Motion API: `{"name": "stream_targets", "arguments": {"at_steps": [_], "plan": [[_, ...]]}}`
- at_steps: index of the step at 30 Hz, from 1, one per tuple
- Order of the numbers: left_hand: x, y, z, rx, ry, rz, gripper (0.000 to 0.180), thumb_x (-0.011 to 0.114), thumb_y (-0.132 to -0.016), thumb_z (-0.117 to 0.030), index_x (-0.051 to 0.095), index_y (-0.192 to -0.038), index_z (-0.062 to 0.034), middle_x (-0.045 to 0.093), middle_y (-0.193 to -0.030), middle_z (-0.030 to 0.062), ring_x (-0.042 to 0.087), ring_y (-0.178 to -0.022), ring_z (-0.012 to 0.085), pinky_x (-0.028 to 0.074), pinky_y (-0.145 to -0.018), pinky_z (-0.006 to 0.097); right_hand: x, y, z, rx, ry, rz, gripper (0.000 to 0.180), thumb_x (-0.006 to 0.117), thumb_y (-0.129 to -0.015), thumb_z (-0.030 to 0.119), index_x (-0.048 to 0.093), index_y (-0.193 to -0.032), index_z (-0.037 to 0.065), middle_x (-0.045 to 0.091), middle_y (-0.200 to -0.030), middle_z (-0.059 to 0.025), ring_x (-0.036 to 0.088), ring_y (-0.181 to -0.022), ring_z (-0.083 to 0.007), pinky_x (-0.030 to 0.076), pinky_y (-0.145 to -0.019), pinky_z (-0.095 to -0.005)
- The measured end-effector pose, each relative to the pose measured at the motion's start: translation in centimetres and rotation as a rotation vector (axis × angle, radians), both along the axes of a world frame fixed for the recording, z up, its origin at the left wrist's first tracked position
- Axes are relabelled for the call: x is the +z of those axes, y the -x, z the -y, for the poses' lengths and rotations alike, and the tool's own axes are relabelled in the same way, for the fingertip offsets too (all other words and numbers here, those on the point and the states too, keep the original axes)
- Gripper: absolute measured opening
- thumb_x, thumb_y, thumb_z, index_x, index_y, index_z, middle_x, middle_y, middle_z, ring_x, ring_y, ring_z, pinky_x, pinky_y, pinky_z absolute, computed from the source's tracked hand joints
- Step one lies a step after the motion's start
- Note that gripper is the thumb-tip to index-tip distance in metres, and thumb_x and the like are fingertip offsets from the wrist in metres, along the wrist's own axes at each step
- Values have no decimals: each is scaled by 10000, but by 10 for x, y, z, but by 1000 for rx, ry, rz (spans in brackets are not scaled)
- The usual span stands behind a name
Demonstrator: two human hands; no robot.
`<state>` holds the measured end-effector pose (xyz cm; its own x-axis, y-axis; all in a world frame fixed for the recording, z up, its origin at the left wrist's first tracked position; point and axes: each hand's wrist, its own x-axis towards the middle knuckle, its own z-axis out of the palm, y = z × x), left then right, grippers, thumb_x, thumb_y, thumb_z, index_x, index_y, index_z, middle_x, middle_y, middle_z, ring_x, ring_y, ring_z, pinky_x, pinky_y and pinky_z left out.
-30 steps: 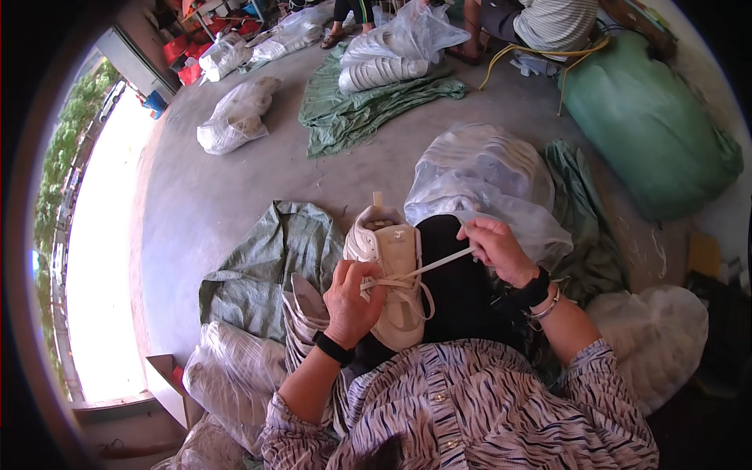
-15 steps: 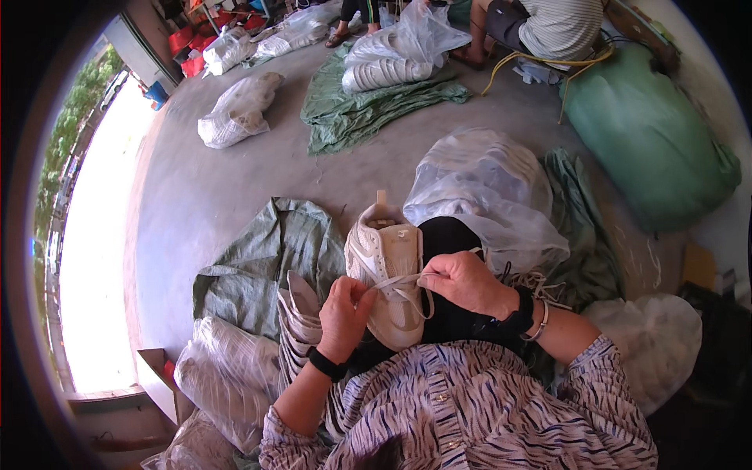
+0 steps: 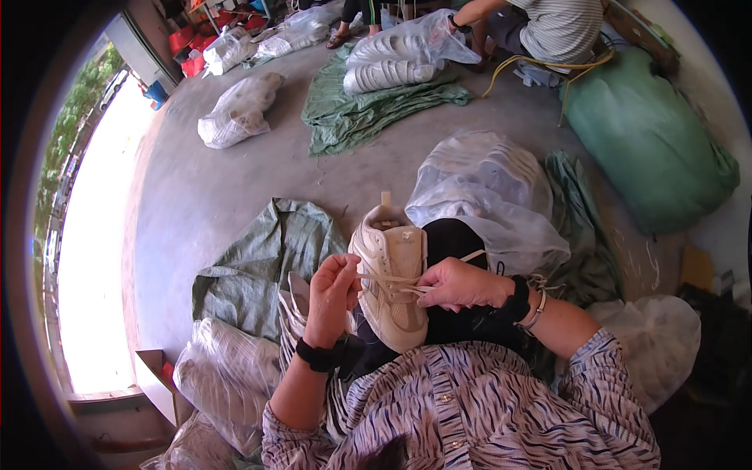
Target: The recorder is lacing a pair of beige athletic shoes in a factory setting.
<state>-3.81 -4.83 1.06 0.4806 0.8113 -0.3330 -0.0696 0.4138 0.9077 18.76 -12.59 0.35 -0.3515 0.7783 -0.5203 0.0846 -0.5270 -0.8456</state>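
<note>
A cream and white shoe upper rests on my dark-clad lap, its toe end toward me and its heel loop pointing away. A pale shoelace stretches across it between my hands. On the left, my left hand pinches the lace beside the shoe's edge. My right hand is closed over the lace at the shoe's right side, and a loose lace end rises behind its knuckles. Stacked shoe pieces stand beside my left wrist, partly hidden by that arm.
Clear plastic bags of shoe parts lie at front left, right and just ahead. Green woven sheets spread on the grey floor. A big green sack stands at right. Another person sits beyond, reaching toward a bag.
My left hand has moved up and left, drawing the lace out straight. My right hand has shifted slightly lower over the shoe's side. The other person's arm now reaches over a bag.
</note>
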Motion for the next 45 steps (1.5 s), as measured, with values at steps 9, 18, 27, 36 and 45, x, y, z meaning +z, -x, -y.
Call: {"name": "stream_targets", "arguments": {"at_steps": [9,18,27,36,45], "plan": [[-7,10,-11,138,22,77,102,533,-932,-161,550,-965,-66,429,-609,-61,290,-442,7,225,-400,169,-2,16,15,-36,-951,944,97,605,-785,120,556,-742,49,585,-599,-81,601,-562,-227,456,-487,-324],[20,49,-45,332,-164,77,111,542,-922,-140,566,-987,-54,418,-604,-60,281,-449,8,221,-400,172,-3,7,18,-101,-1219,1200,124,613,-741,107,497,-704,84,446,-654,-49,548,-558,-211,450,-498,-321],[45,89,-79,536,-252,269,209,505,-937,-106,558,-1125,-32,416,-607,-41,284,-471,27,235,-424,193,-26,14,37,50,-1110,1041,149,627,-743,117,493,-684,92,509,-630,-55,572,-560,-232,444,-490,-349],[28,98,-59,515,-180,31,138,523,-939,-143,581,-1028,-56,366,-577,-62,265,-474,21,216,-426,192,-8,8,22,-432,-1024,791,96,616,-819,128,562,-820,49,568,-715,-98,597,-638,-294,477,-561,-363],[-77,116,-34,223,-704,-864,176,501,-918,-171,610,-947,-36,588,-703,86,558,-646,180,446,-628,314,-27,-49,62,-465,-324,253,159,567,-878,121,637,-835,-15,636,-669,-52,596,-597,-109,450,-557,-242]]}}
